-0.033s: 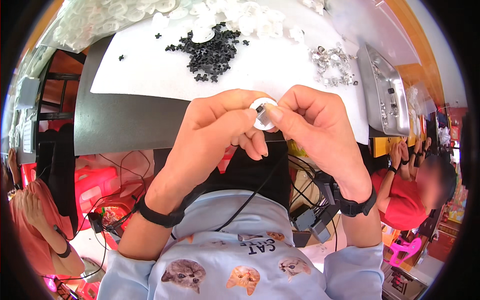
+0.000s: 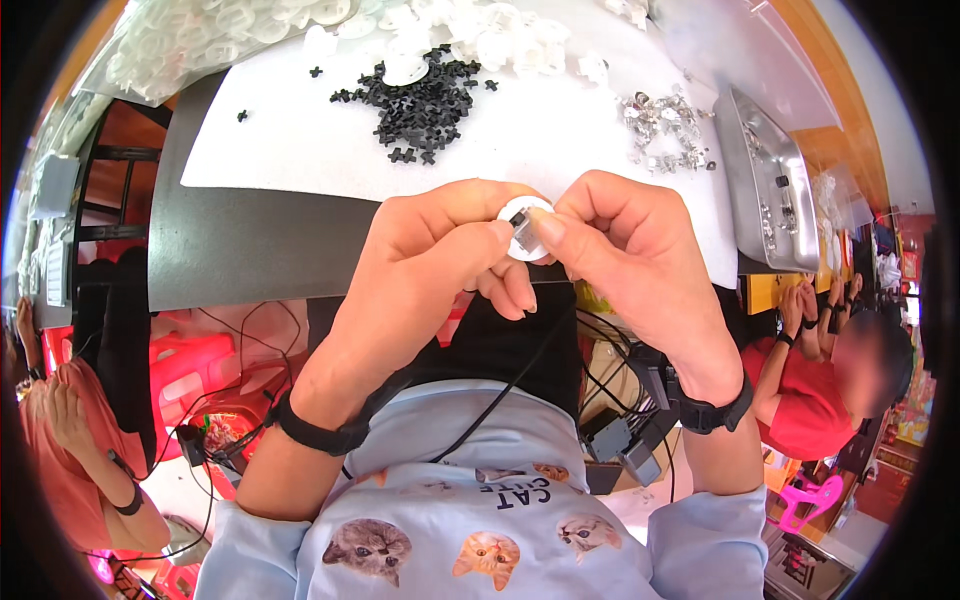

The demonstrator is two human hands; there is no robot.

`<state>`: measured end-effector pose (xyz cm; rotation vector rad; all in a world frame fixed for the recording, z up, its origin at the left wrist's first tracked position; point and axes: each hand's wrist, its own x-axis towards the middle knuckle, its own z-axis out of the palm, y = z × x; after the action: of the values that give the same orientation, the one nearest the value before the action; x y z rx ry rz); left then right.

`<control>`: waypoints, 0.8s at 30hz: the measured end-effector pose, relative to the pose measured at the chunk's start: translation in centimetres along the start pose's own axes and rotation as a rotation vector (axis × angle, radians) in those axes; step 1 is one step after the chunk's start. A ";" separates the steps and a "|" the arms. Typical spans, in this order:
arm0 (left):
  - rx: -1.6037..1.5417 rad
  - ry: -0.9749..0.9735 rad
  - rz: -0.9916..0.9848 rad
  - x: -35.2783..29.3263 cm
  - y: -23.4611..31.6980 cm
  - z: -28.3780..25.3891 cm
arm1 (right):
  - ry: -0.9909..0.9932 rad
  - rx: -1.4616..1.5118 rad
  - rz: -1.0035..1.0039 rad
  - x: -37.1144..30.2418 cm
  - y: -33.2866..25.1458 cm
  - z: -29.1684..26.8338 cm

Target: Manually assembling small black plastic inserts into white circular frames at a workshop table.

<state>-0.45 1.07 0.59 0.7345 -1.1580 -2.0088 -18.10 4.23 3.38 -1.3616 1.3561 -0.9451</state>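
Observation:
Both hands meet over the table's front edge, around a small round white plastic disc (image 2: 512, 249). A small metal piece (image 2: 527, 238) with a dark part at its upper left lies on the disc's face. My left hand (image 2: 440, 245) pinches the disc's left side between thumb and fingers, its other fingertips curled below. My right hand (image 2: 630, 245) is closed too, its thumb pressing at the metal piece and the disc's right side. The thumbs cover part of the metal piece.
On a white sheet (image 2: 290, 130) are a heap of black cross-shaped pieces (image 2: 425, 105), white plastic discs (image 2: 510, 40) and small metal parts (image 2: 665, 130). A metal tray (image 2: 745, 200) stands at right, a clear bag (image 2: 190, 50) far left. Cables hang below; people sit on both sides.

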 end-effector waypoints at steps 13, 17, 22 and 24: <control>0.158 0.101 0.082 -0.2 -0.3 1.0 | 0.015 -0.027 -0.027 -0.5 0.4 0.4; 0.177 0.102 0.084 -0.2 -0.4 1.1 | 0.024 -0.034 -0.031 -0.6 0.6 0.3; 0.194 0.105 0.080 0.0 -0.3 1.1 | 0.029 -0.039 -0.025 -0.8 0.7 0.2; 0.209 0.109 0.079 0.0 -0.2 1.2 | 0.030 -0.036 -0.010 -0.9 0.7 0.3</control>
<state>-1.44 1.78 0.93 0.8763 -1.3244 -1.7778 -18.10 5.22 2.73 -1.3868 1.3959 -0.9552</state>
